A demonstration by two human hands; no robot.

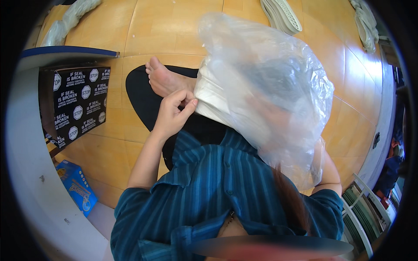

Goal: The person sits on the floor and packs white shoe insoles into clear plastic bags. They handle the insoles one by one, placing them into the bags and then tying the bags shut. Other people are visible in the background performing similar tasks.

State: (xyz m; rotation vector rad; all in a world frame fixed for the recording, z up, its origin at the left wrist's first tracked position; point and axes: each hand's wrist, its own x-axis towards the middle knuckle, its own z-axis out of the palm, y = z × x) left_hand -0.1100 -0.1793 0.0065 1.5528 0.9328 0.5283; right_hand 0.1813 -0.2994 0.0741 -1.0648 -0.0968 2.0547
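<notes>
- The floor (pixel 174 30) is of glossy yellow-brown boards and fills most of the view, curving toward the rim.
- The person sits on it in a blue striped shirt (pixel 213 187), with a bare foot (pixel 163 78) tucked in over dark trousers.
- At the left, a pale curved surface (pixel 26 174) runs along the near edge. Beside it stands a dark cardboard box (pixel 80 102) covered in printed tape, and a small blue carton (pixel 78 187) lies near it on the floor.
- At the far side lie pale shoe soles (pixel 283 15), and more of them at the far right (pixel 365 21).
- A rolled clear plastic bundle (pixel 72 17) lies at the far left.
- The left hand (pixel 174 113) is narrowed to a pinch: thumb and fingertips (pixel 189 103) grip the edge of a folded white fabric piece (pixel 217 102), just beside the foot.
- A large clear plastic bag (pixel 270 82) covers the fabric's right part, in the middle of the view, raised above the lap.
- The right hand is hidden behind the bag, so its opening cannot be told.
</notes>
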